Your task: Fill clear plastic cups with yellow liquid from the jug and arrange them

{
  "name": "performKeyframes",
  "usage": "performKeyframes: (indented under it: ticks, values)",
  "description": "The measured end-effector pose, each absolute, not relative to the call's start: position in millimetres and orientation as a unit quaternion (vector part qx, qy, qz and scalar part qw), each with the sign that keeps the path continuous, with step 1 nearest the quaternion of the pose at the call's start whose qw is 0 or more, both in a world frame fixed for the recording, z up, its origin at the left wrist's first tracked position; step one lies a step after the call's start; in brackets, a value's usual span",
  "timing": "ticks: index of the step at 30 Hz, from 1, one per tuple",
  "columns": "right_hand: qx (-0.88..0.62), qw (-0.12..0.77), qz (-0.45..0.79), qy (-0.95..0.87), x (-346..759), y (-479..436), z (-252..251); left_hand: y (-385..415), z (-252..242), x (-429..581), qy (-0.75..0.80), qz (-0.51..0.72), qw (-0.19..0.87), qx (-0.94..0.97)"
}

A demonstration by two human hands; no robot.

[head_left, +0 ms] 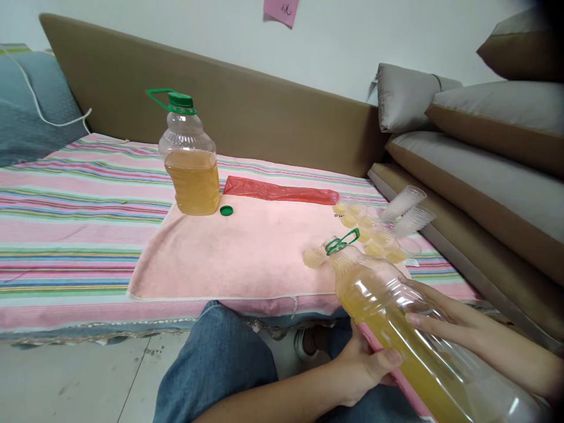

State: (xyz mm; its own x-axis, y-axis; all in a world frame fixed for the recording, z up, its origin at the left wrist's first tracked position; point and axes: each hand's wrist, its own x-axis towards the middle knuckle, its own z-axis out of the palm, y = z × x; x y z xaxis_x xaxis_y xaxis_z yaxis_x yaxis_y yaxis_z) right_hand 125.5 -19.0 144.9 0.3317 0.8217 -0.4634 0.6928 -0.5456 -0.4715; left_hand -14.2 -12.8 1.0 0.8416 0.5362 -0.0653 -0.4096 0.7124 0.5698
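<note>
Striped sheet (pixel 66 200) covers a bed with a brown padded backboard (pixel 247 111); grey and brown cushions (pixel 484 117) are stacked at the right. A pink towel (pixel 229 252) lies spread on the sheet.

Item in hand: a tilted bottle (pixel 383 299) of yellow liquid, held low at the right, in front of the bed edge. Its uncapped neck, with a green ring, points up and left, over the towel's near right corner and just beside a small filled cup (pixel 314 257).

Left hand (pixel 361 364): grip closed around the bottle's underside, thumb on the near side, supporting the lower body.

Right hand (pixel 440 320): fingers laid along the bottle's upper side, grasping it from the right. The bottle lies between the two hands, its neck well clear of both.

Nearby: a cluster of filled cups (pixel 374 235) beyond the neck, with stacked empty cups (pixel 408 211) lying tilted beside them. A second bottle (pixel 191 164), capped and upright, stands at the towel's far left corner; a loose green cap (pixel 226 210) lies just beside its base. A red bag (pixel 282 191) lies along the towel's far edge.
</note>
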Motion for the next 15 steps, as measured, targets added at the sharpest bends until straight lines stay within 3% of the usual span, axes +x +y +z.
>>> performKeyframes:
  ticks: [15]
  values:
    - [-0.797, 0.114, 0.325, -0.496, 127.3, -20.4, 143.8, -12.4, -1.4, -13.2, 0.101, 0.267, 0.918, 0.277]
